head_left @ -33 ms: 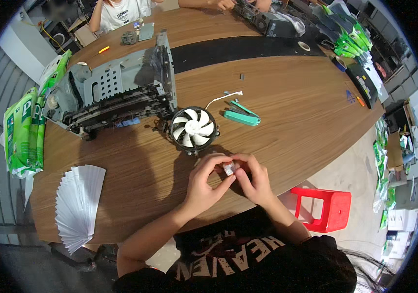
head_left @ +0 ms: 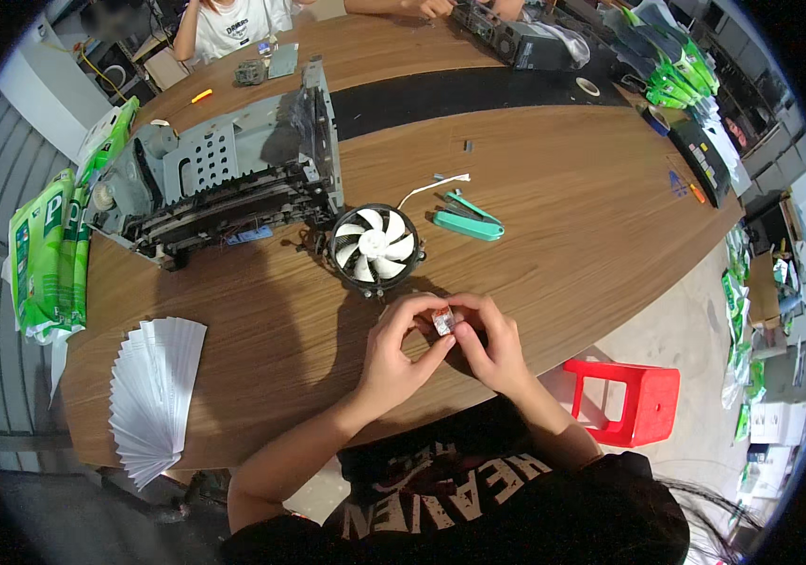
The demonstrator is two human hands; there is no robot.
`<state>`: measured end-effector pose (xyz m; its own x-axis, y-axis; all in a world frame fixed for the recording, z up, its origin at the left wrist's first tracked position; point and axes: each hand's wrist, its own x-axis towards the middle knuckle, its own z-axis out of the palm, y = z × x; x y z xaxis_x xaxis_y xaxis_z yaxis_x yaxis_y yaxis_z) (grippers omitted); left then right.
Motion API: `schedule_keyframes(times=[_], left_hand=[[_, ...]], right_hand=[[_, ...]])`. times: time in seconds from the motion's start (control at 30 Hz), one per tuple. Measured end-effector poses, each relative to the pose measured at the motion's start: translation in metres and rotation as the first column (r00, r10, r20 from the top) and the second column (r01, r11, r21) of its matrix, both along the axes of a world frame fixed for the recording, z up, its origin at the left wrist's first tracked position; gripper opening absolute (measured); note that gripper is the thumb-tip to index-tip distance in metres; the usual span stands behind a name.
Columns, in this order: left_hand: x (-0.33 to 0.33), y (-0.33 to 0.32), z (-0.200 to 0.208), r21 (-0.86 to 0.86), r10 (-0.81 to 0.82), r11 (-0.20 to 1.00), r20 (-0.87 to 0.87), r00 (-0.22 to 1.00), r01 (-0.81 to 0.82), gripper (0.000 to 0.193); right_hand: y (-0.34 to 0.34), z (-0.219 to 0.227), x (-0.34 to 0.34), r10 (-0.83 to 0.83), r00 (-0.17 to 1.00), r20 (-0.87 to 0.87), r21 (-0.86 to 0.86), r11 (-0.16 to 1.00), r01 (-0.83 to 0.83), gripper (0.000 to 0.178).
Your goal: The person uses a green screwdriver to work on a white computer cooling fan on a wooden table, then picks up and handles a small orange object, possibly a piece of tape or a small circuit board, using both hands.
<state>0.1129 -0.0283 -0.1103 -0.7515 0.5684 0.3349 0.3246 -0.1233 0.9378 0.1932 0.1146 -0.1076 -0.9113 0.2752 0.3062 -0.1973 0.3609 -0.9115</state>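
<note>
Between my two hands is a small silvery-white piece with red on its upper side [head_left: 443, 321]; its exact kind is too small to tell. My left hand [head_left: 401, 344] pinches it from the left with thumb and forefinger. From the other side, the fingertips of my right hand [head_left: 490, 347] close on it too. Just beyond my hands lies a round cooling fan [head_left: 374, 247] with white blades and a black frame, its white cable [head_left: 433, 186] trailing away to the right. A folding tool with a teal handle [head_left: 468, 226] rests right of the fan.
A large grey and black machine chassis [head_left: 219, 169] stands left of the fan. Fanned white paper strips [head_left: 158, 395] lie at the near left, green packages [head_left: 45, 254] behind them. A red stool [head_left: 643, 405] stands at the right. Another person's hands work on a metal case [head_left: 530, 45] across the table.
</note>
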Motion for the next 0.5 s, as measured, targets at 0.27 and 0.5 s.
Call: schedule_keyframes(times=[0.27, 0.5], left_hand=[[-0.005, -0.002, -0.003, -0.042, 0.037, 0.998, -0.027, 0.999, -0.038, 0.031], [-0.005, -0.002, -0.002, -0.077, 0.066, 0.993, -0.225, 0.972, -0.086, 0.027]], right_hand=[[0.004, -0.005, -0.001, 0.011, 0.999, 0.039, 0.024, 1.0, -0.012, 0.028], [0.008, -0.008, -0.004, 0.009, 0.989, -0.151, 0.179, 0.984, 0.019, 0.025]])
